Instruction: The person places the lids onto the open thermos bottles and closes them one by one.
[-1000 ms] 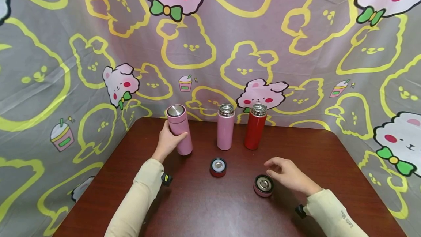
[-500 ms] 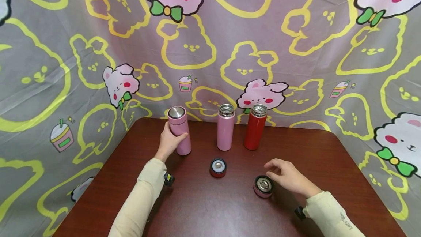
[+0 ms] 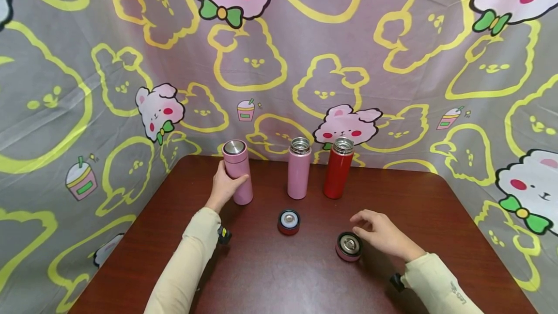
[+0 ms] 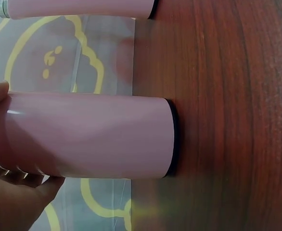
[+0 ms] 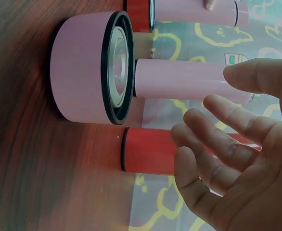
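At the left of the table, my left hand (image 3: 224, 186) grips a pink thermos (image 3: 244, 189) that stands upright with its pink, steel-topped lid on. In the left wrist view, the thumb and fingers wrap the upper body of the thermos (image 4: 107, 134), and its black base is right at the tabletop. My right hand (image 3: 383, 233) hovers beside a pink lid (image 3: 348, 247), fingers loosely bent and holding nothing. That lid lies upside down, its inner side facing up. The right wrist view shows a gap between the fingers and the lid (image 5: 81, 67).
A pink thermos (image 3: 298, 176) without a lid stands at the back middle, and a lidless red thermos (image 3: 336, 173) is to its right. In front of them lies an upturned red lid (image 3: 289, 223). A patterned curtain (image 3: 279, 62) hangs behind the brown table (image 3: 279, 275).
The thermos in my left hand has shifted very slightly and now stands straighter, its base a touch further left. My right hand and the lids have stayed put.
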Demonstrator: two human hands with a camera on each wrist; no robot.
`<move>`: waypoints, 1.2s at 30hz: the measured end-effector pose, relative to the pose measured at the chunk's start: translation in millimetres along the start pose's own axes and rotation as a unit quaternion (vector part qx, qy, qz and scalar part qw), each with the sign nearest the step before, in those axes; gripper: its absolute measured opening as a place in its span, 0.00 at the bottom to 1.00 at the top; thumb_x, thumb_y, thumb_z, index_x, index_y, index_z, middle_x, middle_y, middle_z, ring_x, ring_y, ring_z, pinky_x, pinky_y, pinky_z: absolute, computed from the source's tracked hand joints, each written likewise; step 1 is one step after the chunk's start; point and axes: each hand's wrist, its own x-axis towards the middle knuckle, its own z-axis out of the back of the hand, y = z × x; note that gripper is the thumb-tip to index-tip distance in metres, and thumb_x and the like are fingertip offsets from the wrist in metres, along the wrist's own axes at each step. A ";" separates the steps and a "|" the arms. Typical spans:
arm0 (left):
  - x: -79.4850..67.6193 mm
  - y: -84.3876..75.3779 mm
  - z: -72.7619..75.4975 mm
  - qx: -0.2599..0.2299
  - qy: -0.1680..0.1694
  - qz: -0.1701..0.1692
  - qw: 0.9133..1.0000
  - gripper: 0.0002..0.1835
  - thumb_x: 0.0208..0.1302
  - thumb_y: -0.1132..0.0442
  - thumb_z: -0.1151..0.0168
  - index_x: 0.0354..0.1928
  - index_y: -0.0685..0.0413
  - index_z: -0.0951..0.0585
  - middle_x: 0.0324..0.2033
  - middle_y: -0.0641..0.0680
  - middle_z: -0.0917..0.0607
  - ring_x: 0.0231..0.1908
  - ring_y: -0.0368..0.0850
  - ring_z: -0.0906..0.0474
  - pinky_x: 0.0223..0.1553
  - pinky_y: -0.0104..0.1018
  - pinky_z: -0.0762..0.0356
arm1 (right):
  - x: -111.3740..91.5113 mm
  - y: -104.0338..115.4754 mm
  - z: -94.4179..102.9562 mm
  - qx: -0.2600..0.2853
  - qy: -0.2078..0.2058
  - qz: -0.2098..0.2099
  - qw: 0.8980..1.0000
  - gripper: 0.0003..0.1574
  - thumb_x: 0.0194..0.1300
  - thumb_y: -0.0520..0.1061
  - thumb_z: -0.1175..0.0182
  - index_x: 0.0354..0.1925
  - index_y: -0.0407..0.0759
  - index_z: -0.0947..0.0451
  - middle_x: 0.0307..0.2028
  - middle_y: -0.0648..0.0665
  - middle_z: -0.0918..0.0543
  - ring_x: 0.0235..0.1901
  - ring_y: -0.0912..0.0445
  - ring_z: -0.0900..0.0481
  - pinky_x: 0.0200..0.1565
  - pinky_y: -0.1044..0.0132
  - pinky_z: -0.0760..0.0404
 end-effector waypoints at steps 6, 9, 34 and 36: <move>1.6 2.4 0.4 -0.010 0.013 0.006 1.000 0.38 0.49 0.56 0.27 0.59 0.60 0.36 0.51 0.62 0.25 0.50 0.57 0.27 0.51 0.52 0.29 | 0.2 -3.1 -1.5 -0.002 -0.001 -0.003 1.000 0.10 0.61 0.40 0.37 0.42 0.45 0.22 0.37 0.47 0.19 0.33 0.60 0.22 0.33 0.67 0.22; 2.3 4.3 1.7 -0.015 0.016 0.004 1.000 0.39 0.50 0.55 0.27 0.61 0.59 0.36 0.51 0.62 0.25 0.50 0.57 0.27 0.51 0.53 0.29 | 0.6 -4.0 -1.7 -0.003 -0.004 -0.002 1.000 0.10 0.61 0.40 0.37 0.42 0.45 0.21 0.37 0.47 0.19 0.33 0.59 0.22 0.33 0.67 0.23; -51.4 -26.3 42.2 0.210 0.166 0.005 0.963 0.16 0.59 0.54 0.36 0.41 0.59 0.21 0.34 0.55 0.17 0.35 0.48 0.22 0.38 0.45 0.24 | 36.7 -5.5 20.3 -0.034 -0.071 -0.123 0.989 0.27 0.61 0.52 0.36 0.52 0.38 0.29 0.48 0.37 0.22 0.47 0.43 0.24 0.46 0.48 0.24; -54.7 -30.1 34.0 0.202 0.185 -0.005 0.962 0.14 0.60 0.54 0.35 0.39 0.57 0.20 0.32 0.51 0.17 0.32 0.43 0.23 0.36 0.41 0.25 | 46.0 -5.2 23.8 -0.027 -0.074 -0.138 0.987 0.34 0.60 0.54 0.36 0.55 0.35 0.33 0.51 0.34 0.24 0.49 0.41 0.26 0.48 0.46 0.25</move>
